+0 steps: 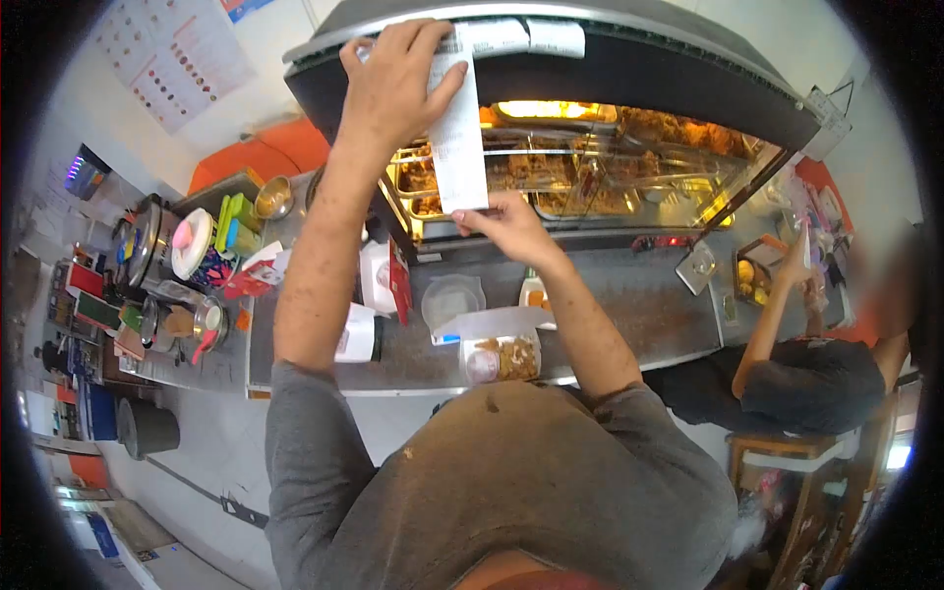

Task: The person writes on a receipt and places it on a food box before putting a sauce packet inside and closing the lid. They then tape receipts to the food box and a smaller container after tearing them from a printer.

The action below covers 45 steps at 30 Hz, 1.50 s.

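A long white paper receipt (459, 147) hangs down the front of a heated glass food display case (639, 74). My left hand (398, 84) is at the receipt's upper end, its fingers curled on the paper against the case's dark top edge. Lower down, my right hand (506, 226) pinches the receipt's bottom edge between thumb and fingers. More paper slips (556, 39) are stuck along the case's top, right of my left hand. Below my arms, an open white takeaway box (513, 359) with food and a small cup sits at the counter's front edge.
A clear plastic container (452, 300) and red-and-white cartons (383, 280) stand on the metal counter (639, 315). Bowls, plates and utensils crowd the left side, near a metal bowl (274, 197). On the right, a co-worker's arm (772, 315) reaches over a food tray (755, 273).
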{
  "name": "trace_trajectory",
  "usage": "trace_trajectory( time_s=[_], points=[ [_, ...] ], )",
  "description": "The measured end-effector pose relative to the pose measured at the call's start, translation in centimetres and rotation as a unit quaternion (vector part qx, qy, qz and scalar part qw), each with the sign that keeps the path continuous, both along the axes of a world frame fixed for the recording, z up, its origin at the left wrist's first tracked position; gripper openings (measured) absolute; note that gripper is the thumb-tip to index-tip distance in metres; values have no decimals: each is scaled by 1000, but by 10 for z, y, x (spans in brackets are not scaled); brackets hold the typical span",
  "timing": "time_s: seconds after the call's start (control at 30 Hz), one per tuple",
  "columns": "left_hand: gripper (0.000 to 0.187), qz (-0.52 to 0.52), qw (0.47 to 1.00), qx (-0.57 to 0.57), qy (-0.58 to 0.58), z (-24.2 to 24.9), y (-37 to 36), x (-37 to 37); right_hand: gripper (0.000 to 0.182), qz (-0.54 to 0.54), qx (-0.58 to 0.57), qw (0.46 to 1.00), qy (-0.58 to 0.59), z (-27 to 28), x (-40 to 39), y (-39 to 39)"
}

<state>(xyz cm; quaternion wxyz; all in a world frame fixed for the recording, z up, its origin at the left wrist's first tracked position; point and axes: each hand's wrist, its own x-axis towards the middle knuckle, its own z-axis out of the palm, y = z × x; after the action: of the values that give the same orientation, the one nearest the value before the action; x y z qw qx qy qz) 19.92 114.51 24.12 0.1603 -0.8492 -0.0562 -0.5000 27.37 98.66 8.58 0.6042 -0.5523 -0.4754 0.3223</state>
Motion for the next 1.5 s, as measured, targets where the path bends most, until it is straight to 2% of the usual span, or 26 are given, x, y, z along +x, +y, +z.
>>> trace_trajectory(
  time_s=[0.03,0.07,0.1,0.17,0.3,0.4,0.43,0.47,0.5,0.57,0.6,0.67,0.77,0.8,0.83,0.9,0.93,1.0,1.07,1.13,1.2,1.23,1.3,1.37,1.43,1.5],
  points=[
    [36,13,1000,-1,7,2,-5,-1,19,31,10,999,7,-3,6,-2],
    [37,25,1000,-3,15,5,-9,-2,26,40,-11,996,-85,-4,15,-7],
    [58,114,985,-52,120,8,-12,-2,30,36,-34,994,-101,0,23,-16],
    [57,126,990,10,55,6,-24,-4,35,1,-90,991,-104,-14,39,-37],
    [61,160,986,-15,44,6,-27,-2,31,-168,-189,955,-154,-116,96,-77],
    [66,188,982,-28,8,-8,-32,-11,32,-170,-306,930,-114,-179,97,-126],
    [71,116,991,-62,19,-13,-39,-24,31,-121,-326,921,-173,-195,90,-143],
    [39,-42,995,-88,-31,-37,-35,-39,31,-68,-342,908,-232,-209,85,-158],
    [37,-72,994,-33,-77,-55,-45,-50,31,-63,-347,909,-224,-223,82,-168],
    [36,-181,967,-174,-38,-134,-55,-81,37,78,-468,869,-138,-244,73,-185],
    [31,-123,971,-203,42,-162,-74,-98,37,80,-471,869,-130,-247,63,-190],
    [20,-94,893,-420,134,-247,-88,-129,45,96,-488,856,-140,-249,41,-195],
    [32,37,629,-701,335,-333,-118,-181,61,29,-438,885,-157,-276,4,-197],
    [36,47,607,-719,335,-360,-132,-195,67,22,-513,857,-36,-250,-7,-183],
    [41,57,585,-737,333,-384,-145,-207,52,4,-483,874,-50,-303,-14,-186],
    [45,26,555,-777,295,-430,-158,-219,44,-9,-451,880,-147,-281,-20,-180],
    [50,5,523,-813,255,-436,-159,-219,37,-12,-409,880,-239,-271,-23,-181],
    [56,-74,506,-803,305,-433,-154,-214,32,-11,-436,874,-214,-268,-15,-197],
    [58,-94,437,-802,395,-410,-159,-206,27,-7,-456,867,-201,-282,-2,-232],
    [56,-133,461,-784,394,-419,-162,-200,27,-15,-455,863,-221,-274,10,-267],
    [54,-141,528,-734,404,-428,-163,-184,28,-163,-483,860,-20,-218,18,-282],
    [53,-138,534,-730,403,-453,-164,-174,28,-183,-489,853,-23,-235,27,-301],
    [53,-129,510,-757,387,-444,-165,-127,29,-299,-492,783,-236,-289,51,-355],
    [54,-99,487,-783,374,-449,-166,-89,29,-349,-555,725,-211,-263,67,-359],
    [53,-28,521,-799,299,-465,-163,-48,29,-380,-569,708,-176,-246,85,-351],
    [51,-26,551,-772,317,-460,-159,-20,28,-519,-509,674,-128,-248,98,-347]
  ],
)
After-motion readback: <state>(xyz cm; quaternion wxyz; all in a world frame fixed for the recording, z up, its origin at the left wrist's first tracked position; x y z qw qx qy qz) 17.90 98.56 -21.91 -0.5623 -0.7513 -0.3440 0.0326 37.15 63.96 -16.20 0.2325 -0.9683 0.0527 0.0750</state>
